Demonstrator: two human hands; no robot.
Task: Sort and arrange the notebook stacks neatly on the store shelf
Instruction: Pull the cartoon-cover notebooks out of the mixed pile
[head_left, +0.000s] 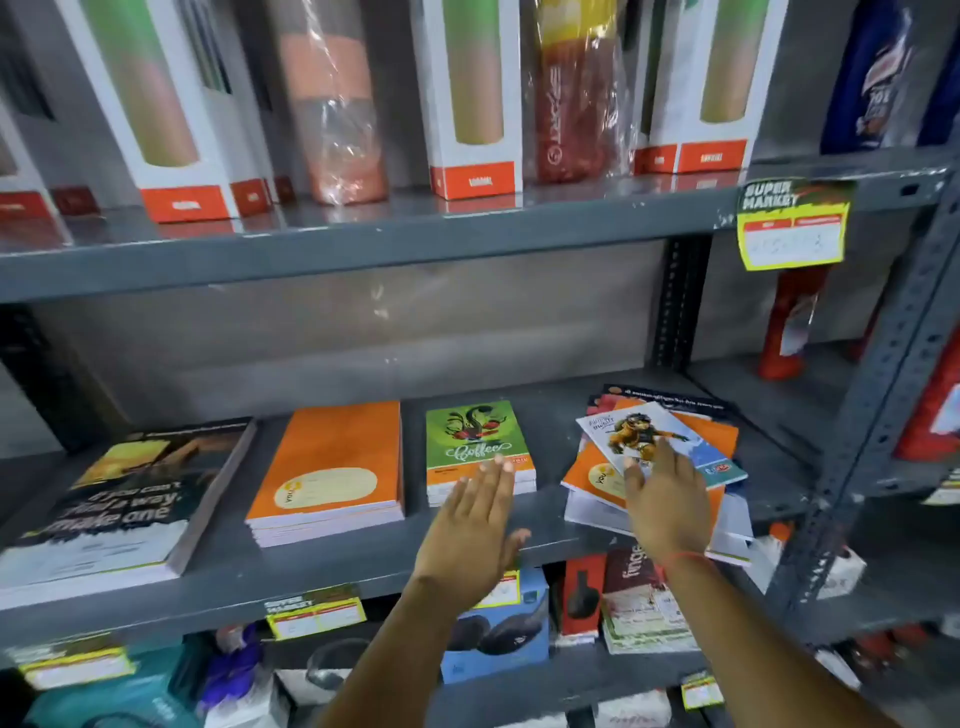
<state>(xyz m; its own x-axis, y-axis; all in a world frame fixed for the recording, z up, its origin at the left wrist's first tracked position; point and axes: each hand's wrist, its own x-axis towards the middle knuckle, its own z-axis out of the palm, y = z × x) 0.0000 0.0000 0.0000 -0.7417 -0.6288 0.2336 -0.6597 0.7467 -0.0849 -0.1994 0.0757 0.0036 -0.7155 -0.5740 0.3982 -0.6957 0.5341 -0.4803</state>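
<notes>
Four notebook piles lie on the grey middle shelf (322, 571). At the left is a dark-covered stack (124, 499), then a neat orange stack (332, 467), then a small green "Coffee" stack (475, 436). At the right sits a messy pile (670, 447) of orange and white notebooks, askew, topped by a white one with a cartoon figure. My left hand (475, 525) is flat with fingers apart, fingertips at the green stack's near edge. My right hand (665, 499) rests open on the messy pile, holding nothing.
The shelf above carries boxed bottles (472, 98) and a wrapped red bottle (566, 93), with a yellow price tag (792, 228) hanging at the right. Below are headphone boxes (498, 629) and more price tags. A perforated metal upright (883, 374) stands at the right.
</notes>
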